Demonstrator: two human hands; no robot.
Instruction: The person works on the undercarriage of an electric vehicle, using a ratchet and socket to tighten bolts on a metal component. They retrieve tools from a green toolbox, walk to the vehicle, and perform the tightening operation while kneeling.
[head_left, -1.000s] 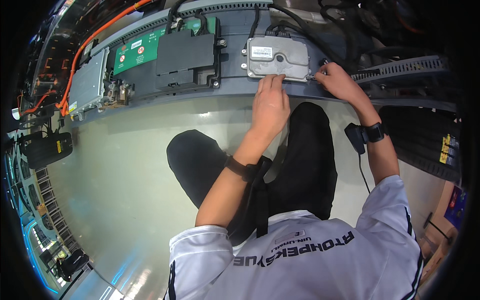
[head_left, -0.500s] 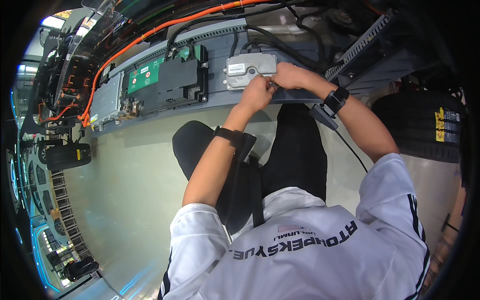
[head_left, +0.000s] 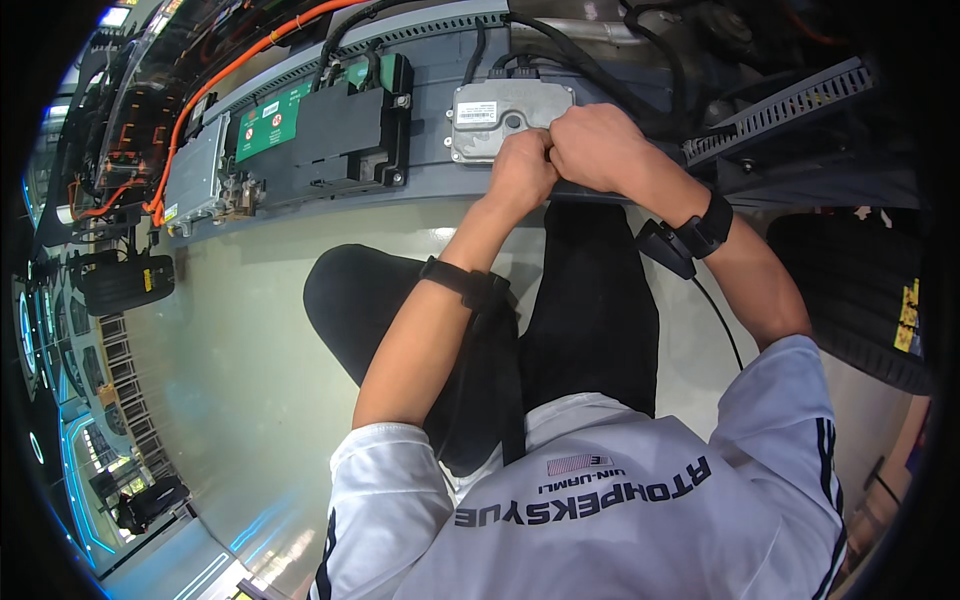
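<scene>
A flat silver metal control module with a white label is mounted on the grey frame rail. Black cables plug into its far edge. Both my hands meet at its near right corner, fingers bent and close together. My left hand is closed at the near edge of the module, its fingertips against those of the right. My right hand curls over the right corner, hiding that part of the casing. Whatever lies between the fingers is hidden or too small to name.
Left of the module sits a black box with a green labelled panel, then a silver finned unit. An orange cable runs along the far side. A slotted metal bracket and a tyre stand at right.
The view has shifted slightly, and the module looks a little larger. My hands stay at its near right corner, now drawn closer together, with the fingers more tucked in.
</scene>
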